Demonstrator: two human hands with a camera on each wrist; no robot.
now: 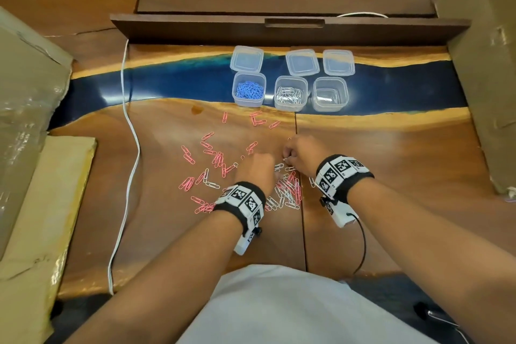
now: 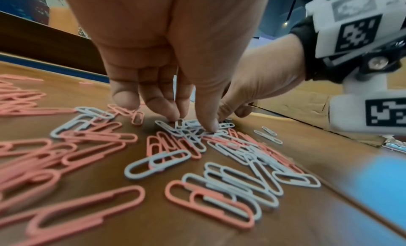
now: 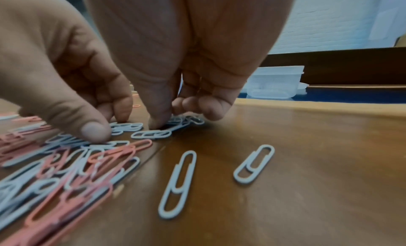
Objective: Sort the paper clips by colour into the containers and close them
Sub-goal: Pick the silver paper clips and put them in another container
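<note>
On the near table, my right hand pinched several white clips, gathered for the half-filled middle container. My left hand pressed curled fingers onto the mixed pile; whether they gripped any, I cannot tell.

A person with bare forearms is wearing a black fabric wristband on the left wrist and a matching black fabric wristband on the right. Each band is carrying white square plates printed with black-and-white coded markers. A small white camera block is hanging under the right band, with a thin black cable looping from it. A similar white block is sitting under the left band. A light grey garment is covering the torso.
</note>
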